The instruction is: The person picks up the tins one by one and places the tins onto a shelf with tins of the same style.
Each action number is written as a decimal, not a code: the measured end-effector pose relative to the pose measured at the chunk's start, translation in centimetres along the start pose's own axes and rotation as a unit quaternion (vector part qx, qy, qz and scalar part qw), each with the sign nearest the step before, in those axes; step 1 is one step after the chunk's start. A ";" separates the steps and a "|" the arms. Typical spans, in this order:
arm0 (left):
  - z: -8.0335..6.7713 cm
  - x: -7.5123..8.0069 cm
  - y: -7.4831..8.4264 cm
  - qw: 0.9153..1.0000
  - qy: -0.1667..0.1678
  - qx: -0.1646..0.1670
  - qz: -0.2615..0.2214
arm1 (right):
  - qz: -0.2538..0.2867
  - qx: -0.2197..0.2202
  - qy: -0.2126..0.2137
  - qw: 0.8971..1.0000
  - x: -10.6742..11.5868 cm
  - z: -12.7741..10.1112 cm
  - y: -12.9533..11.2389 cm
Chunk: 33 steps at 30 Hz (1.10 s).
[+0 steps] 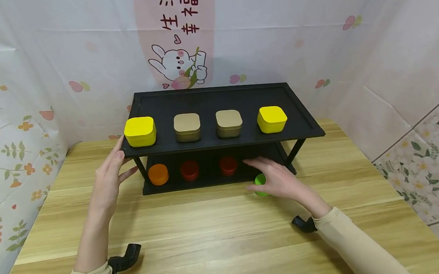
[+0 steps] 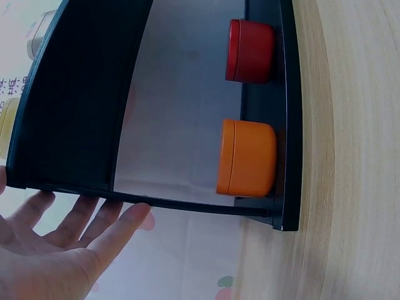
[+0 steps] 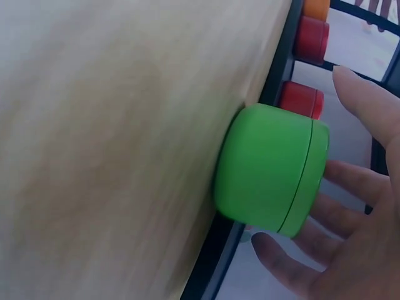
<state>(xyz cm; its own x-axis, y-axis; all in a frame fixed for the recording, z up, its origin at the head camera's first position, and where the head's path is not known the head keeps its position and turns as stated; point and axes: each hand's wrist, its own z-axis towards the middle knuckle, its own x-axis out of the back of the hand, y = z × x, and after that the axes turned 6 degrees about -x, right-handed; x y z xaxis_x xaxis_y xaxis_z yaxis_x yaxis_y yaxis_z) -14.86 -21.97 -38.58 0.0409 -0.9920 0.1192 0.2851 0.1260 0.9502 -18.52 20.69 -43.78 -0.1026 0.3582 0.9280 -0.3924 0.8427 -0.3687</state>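
A black two-tier rack (image 1: 209, 100) stands on the wooden table. My left hand (image 1: 108, 179) rests against its upper left end, extended fingertips (image 2: 134, 215) touching the side edge. My right hand (image 1: 280, 179) spreads over a round green tin (image 3: 265, 169) at the lower tier's front right edge. In the right wrist view the thumb stands apart from the tin, and the fingers lie beyond its lid side without closing round it. On the lower tier sit an orange tin (image 1: 158, 175), a red tin (image 1: 189, 171) and another red tin (image 1: 229, 166).
On the upper tier stand a yellow square tin (image 1: 140, 132), two beige square tins, left (image 1: 187, 127) and right (image 1: 229, 123), and another yellow tin (image 1: 272, 119). Patterned cloth (image 1: 86, 57) hangs behind the table (image 1: 203, 238). Rack posts (image 1: 295, 150) flank the lower tier.
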 end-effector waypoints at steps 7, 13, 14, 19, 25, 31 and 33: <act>0.0 -0.1 0.0 1.000 0.000 -0.001 -0.001 | -0.015 0.007 0.002 1.000 -0.1 -1.3 0.6; 0.0 0.0 0.1 1.000 0.001 -0.003 0.002 | -0.028 0.016 0.012 0.999 0.0 -2.0 1.1; 0.0 0.0 0.1 1.000 0.001 -0.003 0.003 | -0.029 0.016 0.013 0.999 0.0 -2.1 1.2; 0.0 -0.1 0.0 1.000 0.000 0.002 0.008 | -0.032 0.015 0.010 0.999 -0.1 -2.6 1.6; 0.0 0.0 -0.1 1.000 0.002 0.003 0.001 | -0.028 0.023 0.017 0.999 -0.2 -2.7 1.9; 0.0 0.1 -0.1 1.000 -0.001 -0.001 -0.002 | -0.030 0.026 0.022 0.999 -0.2 -2.8 2.1; 0.1 0.1 0.0 1.000 -0.003 -0.002 -0.003 | -0.033 0.027 0.025 0.999 -0.2 -2.9 2.2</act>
<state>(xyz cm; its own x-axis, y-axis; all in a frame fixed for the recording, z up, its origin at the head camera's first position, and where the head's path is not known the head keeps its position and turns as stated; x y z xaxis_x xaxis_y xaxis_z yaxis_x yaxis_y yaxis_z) -14.94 -22.09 -38.59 0.0335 -0.9927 0.1159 0.2884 0.1206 0.9499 -16.73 23.60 -44.96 -0.0299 0.3237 0.9457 -0.4456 0.8425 -0.3025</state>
